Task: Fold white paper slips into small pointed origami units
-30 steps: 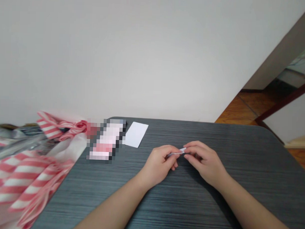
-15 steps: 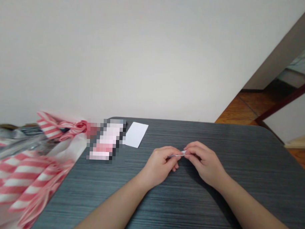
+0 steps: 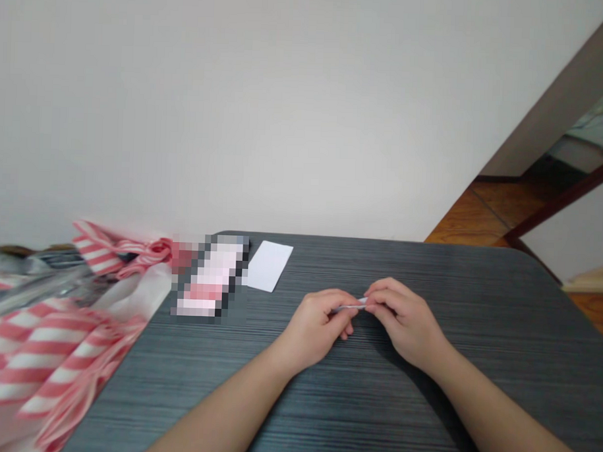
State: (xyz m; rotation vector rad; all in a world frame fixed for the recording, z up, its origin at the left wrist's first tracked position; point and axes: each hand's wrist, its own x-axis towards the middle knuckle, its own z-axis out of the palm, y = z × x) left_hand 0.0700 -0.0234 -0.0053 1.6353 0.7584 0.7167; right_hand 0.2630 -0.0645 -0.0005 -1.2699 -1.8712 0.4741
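Note:
A small, thin piece of white paper [image 3: 361,304], narrow as a folded strip, is pinched between my two hands above the dark table. My left hand [image 3: 318,329] grips its left end between thumb and fingers. On the other end, my right hand [image 3: 404,318] closes thumb and fingertips. The fingers cover most of the paper, so its full shape is hidden. A stack or sheet of white paper [image 3: 270,266] lies flat farther back, left of my hands.
The dark wood-grain table [image 3: 374,413] has rounded far corners and meets a pale wall [image 3: 305,120]. A pixelated flat object [image 3: 211,275] lies at its left edge. Red-and-white striped cloth [image 3: 44,355] is heaped beyond that edge. Wooden floor [image 3: 460,212] shows at the right.
Both hands keep almost the same place and grip. The right fingers have shifted very slightly on the paper strip.

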